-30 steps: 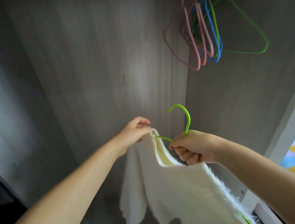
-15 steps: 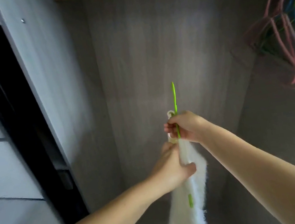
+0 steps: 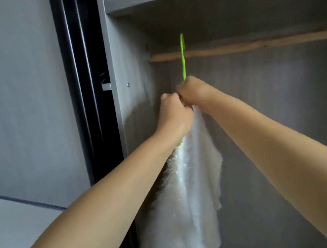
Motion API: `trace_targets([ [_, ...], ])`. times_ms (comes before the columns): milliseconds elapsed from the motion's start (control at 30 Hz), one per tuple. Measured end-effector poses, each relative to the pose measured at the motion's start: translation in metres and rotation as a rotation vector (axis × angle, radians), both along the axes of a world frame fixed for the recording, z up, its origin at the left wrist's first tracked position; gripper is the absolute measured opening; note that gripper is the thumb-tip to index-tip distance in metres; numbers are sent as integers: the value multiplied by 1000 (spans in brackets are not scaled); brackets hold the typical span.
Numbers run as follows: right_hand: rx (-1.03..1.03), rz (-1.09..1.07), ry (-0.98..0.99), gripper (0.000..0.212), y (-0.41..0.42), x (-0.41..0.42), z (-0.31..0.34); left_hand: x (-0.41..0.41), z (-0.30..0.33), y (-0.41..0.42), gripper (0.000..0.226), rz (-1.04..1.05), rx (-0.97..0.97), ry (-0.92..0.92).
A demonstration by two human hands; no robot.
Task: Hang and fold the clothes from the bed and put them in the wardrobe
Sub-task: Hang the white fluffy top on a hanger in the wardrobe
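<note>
Up at the wardrobe (image 3: 239, 89) opening, both hands meet just under the wooden rail (image 3: 253, 45). Right hand (image 3: 193, 94) is fisted round the neck of the green hanger (image 3: 184, 59), fingers curled tight on it; hook pokes up edge-on, its top above the rail line. Can't tell if it's over the rail yet or just in front of it. Left hand (image 3: 175, 113) is touching the right, curled & gripping the top of the white fluffy garment (image 3: 190, 184) at the hanger's shoulder. A bit of green shows below the left wrist, so hanger's inside the garment.

Garment hangs straight down from the hands inside the wardrobe, near the left wall, fuzzy side & plainer lining both showing.

Progress, as I judge it: this piece is on its hanger, almost hung; hooking on + letting go is what's left for it. No other clothes visible on the rail in this view. Bed not in shot, so can't say how much more there is to hang/fold.
</note>
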State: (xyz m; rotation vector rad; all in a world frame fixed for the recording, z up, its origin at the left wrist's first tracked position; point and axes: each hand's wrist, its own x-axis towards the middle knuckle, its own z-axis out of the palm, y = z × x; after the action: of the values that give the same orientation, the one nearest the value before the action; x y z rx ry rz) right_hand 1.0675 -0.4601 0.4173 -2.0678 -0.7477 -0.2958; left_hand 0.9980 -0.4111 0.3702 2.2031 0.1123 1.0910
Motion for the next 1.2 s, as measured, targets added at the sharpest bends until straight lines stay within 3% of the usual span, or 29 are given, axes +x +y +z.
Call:
trace_targets([
  [100,-81,-32,-56,25,27,19,35,30,27,20,30,133,-32,47],
  [267,-151,-12,-53,39,71,49,54,68,53,59,43,360,-248,126],
  [333,-247,2,-90,33,87,66,48,74,47,73,43,453,-87,154],
  [400,-328,-1,-81,20,99,80,39,78,30,79,40,505,287,201],
  [467,-398,-26,-101,30,106,89,27,82,8,86,37,575,608,196],
  [667,-294,36,-163,51,100,103,1,75,-5,94,43,683,881,254],
  [767,-123,27,-233,38,70,108,-16,64,-11,86,49,694,896,252],
  [900,-102,-149,-340,29,16,109,-53,54,-25,63,47,622,1060,229],
  [1033,-336,-286,-477,34,-43,100,-109,63,-58,20,48,471,968,264],
  [1200,-581,-346,-395,45,-144,87,-205,83,-136,-40,45,257,803,372],
])
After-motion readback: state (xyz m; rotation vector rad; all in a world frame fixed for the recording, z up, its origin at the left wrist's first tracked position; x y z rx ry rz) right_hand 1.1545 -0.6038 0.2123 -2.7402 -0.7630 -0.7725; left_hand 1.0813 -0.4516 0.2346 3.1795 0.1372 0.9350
